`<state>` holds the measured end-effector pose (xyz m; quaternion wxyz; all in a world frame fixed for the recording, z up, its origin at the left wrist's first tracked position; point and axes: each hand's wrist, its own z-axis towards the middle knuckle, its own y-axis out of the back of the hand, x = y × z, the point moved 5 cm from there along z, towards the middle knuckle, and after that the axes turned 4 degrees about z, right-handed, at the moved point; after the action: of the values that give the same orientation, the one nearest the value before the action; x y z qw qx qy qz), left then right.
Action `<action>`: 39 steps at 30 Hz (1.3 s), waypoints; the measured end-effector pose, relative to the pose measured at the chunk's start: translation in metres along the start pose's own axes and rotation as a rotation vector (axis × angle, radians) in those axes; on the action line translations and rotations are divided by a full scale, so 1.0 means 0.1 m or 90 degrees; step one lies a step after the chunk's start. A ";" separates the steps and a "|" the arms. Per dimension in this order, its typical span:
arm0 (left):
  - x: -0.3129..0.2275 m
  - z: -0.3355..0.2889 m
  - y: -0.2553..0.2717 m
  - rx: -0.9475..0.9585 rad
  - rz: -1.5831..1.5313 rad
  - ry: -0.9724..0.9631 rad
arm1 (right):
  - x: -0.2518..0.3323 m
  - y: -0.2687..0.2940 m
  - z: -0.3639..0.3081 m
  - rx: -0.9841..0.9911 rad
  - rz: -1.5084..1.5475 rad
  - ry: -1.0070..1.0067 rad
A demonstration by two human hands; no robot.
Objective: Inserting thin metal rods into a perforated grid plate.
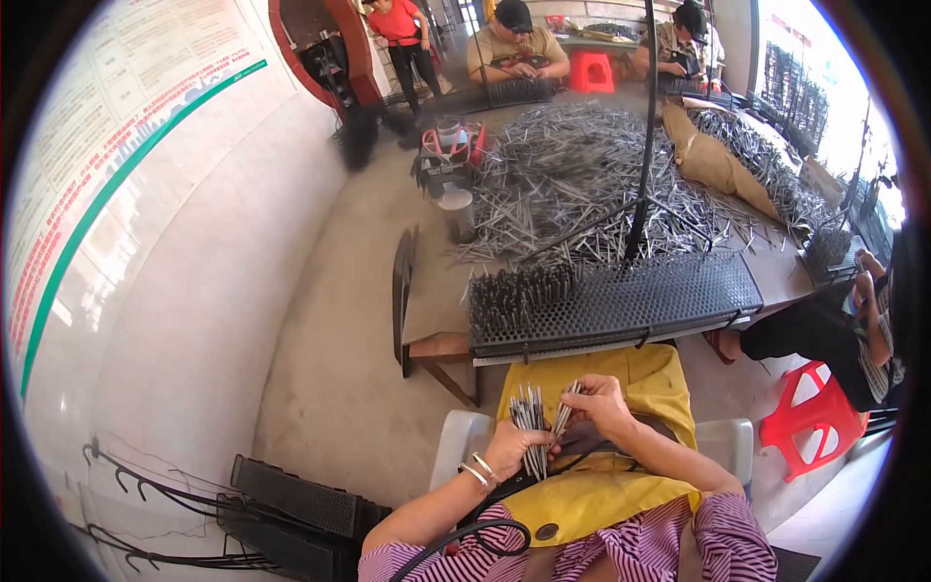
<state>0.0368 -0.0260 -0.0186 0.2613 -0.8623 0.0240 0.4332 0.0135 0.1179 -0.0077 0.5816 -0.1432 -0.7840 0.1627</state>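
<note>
Over my lap, my left hand (514, 448) is closed around a bundle of slim metal rods (529, 411) that stick upward out of the grip. Beside it, my right hand (601, 402) pinches a smaller cluster of the same rods (563, 411), tilted and close against the bundle. Just beyond my knees, a black perforated rack (669, 299) lies along the table's near edge. Dark rods (514, 299) stand upright in the holes at its left end, while the holes to the right show no rods.
A wide heap of loose rods (582, 175) covers the table, with a thin black pole (645, 145) rising before it. A cup (456, 213) stands at the left edge. Black racks (296, 504) lie low at left. A person sits right by a red stool (815, 422); others work beyond.
</note>
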 end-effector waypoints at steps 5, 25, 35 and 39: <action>-0.01 -0.03 -0.01 -0.002 -0.007 -0.003 | -0.02 0.03 -0.01 0.037 0.063 -0.032; 0.06 0.05 0.22 -0.090 -0.139 -0.038 | 1.00 0.09 0.29 -0.001 0.262 0.100; 0.03 -0.03 0.04 -0.058 -0.144 0.014 | 1.18 0.49 0.46 -0.236 0.054 0.325; 0.05 0.03 0.07 -0.032 -0.182 -0.003 | 1.28 0.28 0.49 -0.188 0.042 0.306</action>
<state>0.0358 -0.0299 -0.0275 0.2986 -0.8622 -0.1101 0.3941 -0.0684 0.1917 0.0782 0.7179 -0.2863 -0.6339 0.0274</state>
